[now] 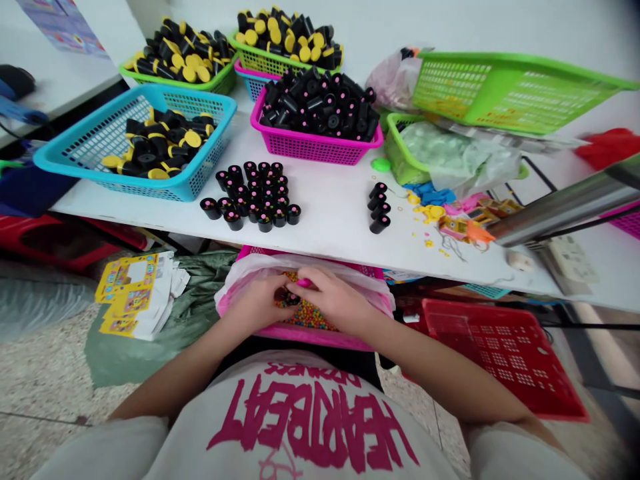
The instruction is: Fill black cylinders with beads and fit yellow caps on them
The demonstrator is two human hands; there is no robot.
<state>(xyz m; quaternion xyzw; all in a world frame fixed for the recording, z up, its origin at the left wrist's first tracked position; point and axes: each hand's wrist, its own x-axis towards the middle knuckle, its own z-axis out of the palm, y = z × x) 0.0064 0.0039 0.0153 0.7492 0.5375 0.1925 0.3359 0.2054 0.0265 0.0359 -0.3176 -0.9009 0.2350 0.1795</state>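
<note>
Head view: shirt (310,417) reads "HEARTBEAT"; right hand (335,297) holds pink object (304,283).

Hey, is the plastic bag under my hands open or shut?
Open: the bag is spread wide, and colorful beads show between its edges.
</note>
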